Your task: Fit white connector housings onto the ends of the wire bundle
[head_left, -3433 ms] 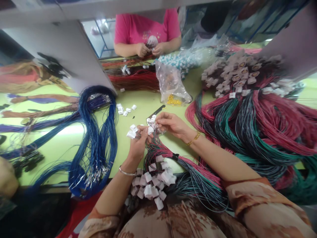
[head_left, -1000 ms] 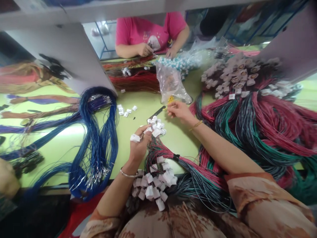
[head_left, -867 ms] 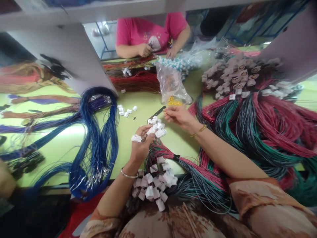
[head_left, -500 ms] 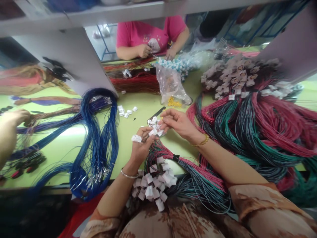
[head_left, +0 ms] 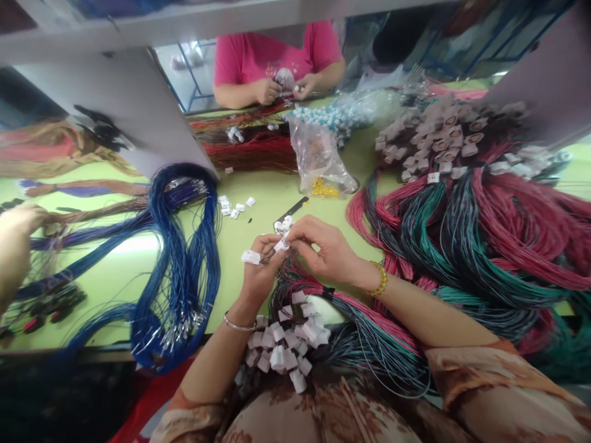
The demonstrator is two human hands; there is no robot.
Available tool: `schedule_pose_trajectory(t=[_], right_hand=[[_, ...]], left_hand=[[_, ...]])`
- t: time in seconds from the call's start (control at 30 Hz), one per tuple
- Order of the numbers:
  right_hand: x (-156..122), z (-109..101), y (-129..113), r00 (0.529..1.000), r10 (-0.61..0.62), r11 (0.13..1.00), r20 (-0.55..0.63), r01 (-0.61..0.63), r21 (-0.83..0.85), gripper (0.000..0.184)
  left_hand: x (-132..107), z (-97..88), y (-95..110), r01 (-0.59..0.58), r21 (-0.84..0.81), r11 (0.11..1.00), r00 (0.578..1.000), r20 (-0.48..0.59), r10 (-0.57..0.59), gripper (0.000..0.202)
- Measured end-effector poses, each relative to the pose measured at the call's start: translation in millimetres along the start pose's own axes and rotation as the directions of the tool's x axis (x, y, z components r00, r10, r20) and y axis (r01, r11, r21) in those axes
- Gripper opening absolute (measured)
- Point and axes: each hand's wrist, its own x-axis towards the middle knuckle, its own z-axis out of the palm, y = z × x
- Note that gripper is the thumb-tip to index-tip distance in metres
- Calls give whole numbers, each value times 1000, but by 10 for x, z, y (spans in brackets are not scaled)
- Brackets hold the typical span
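My left hand (head_left: 264,266) is closed around white plastic connectors (head_left: 252,257) whose wires run down toward me. Against one connector in that grip, the fingertips of my right hand (head_left: 318,246) are pinched together; whatever they hold is too small to make out. Below my hands, the red, black and green wire bundle (head_left: 307,283) is bound by a black tie (head_left: 328,293). White connectors (head_left: 286,344) on other wire ends hang in a cluster at the table's near edge. Just beyond my fingers lies a dark flat strip (head_left: 292,212).
A clear bag (head_left: 318,154) with small yellow pieces (head_left: 324,187) lies ahead. Blue wire bundles (head_left: 184,246) spread at left, red and green wire bundles (head_left: 443,227) at right. Loose white connectors (head_left: 234,214) sit mid-table. A co-worker in pink (head_left: 277,58) sits opposite; another person's hand (head_left: 23,221) is at left.
My right hand has moved down and closer to my left hand, its fingertips now at the connector. The co-worker opposite has raised a hand.
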Motion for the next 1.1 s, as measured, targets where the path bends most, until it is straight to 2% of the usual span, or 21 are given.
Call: schedule_pose_trajectory(t=[0.33, 0.53, 0.73, 0.87, 1.0, 1.1], right_hand=[[-41, 63, 26, 999, -51, 998, -11, 50, -49, 17], [-39, 64, -14, 1000, 24, 999, -11, -24, -45, 13], [-61, 67, 5, 994, 111, 990, 6, -110, -93, 6], [-114, 149, -4, 1000, 8, 977, 18, -4, -214, 20], [-190, 322, -58, 994, -99, 970, 40, 106, -218, 39], [-198, 357, 15, 998, -30, 988, 48, 37, -150, 36]], left_hand=[[-1, -14, -1, -21, 23, 1000, 1000, 16, 20, 35], [-8, -13, 17, -12, 52, 999, 1000, -2, 12, 36], [-2, -3, 7, -85, 152, 985, 996, -15, 88, 33], [-8, -6, -45, -123, 204, 971, 988, -68, 139, 30], [-10, -16, -59, -161, 264, 951, 965, -161, 208, 21], [23, -43, -39, -130, 325, 937, 972, -145, 185, 18]])
